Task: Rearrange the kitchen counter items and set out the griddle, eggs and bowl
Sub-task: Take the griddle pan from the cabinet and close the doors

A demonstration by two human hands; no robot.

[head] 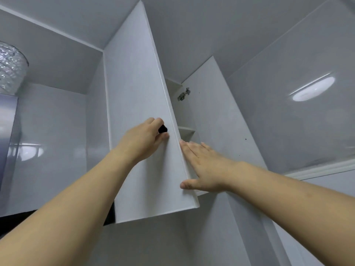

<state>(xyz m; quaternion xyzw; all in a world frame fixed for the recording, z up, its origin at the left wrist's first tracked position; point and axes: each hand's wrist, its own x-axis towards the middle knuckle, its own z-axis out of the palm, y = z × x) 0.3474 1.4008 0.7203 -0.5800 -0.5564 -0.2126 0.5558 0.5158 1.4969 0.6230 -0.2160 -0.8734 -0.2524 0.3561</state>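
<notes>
Both forearms fill the lower half of the head view, raised toward 2 overhead cabinet doors. Left hand (143, 140): fingers curled around a small black knob (163, 129) on the left cabinet door (142, 104), which stands partly swung out from the carcass. Right hand (203, 166): fingers straight and flat, fingertips at that door's free vertical edge, thumb spread below; nothing is gripped. The right cabinet door (221, 120) stands wide, 1 hinge (184, 94) visible near its top. Between the 2 doors a narrow gap shows 1 pale shelf (187, 129); its contents cannot be seen.

Handling, as judged: the left cabinet door is a stiff, light laminate panel turning on hinges, with a smooth face that offers little purchase. The knob is the proper hold; the free edge, where the right hand lies, serves only for steadying or pushing. A knob this small allows a pinch, not a full grasp, so force should run along the door's swing.

Position relative to the grip: the knob sits inside the left hand's fingers, just beside the free edge; the right fingertips lie immediately across that edge, below the knob.

Griddle, eggs and bowl: none in view; whether any is stored in the cabinet cannot be told. A foil duct (11, 70) stands at far left, and a ceiling lamp (313, 89) is reflected at right.
</notes>
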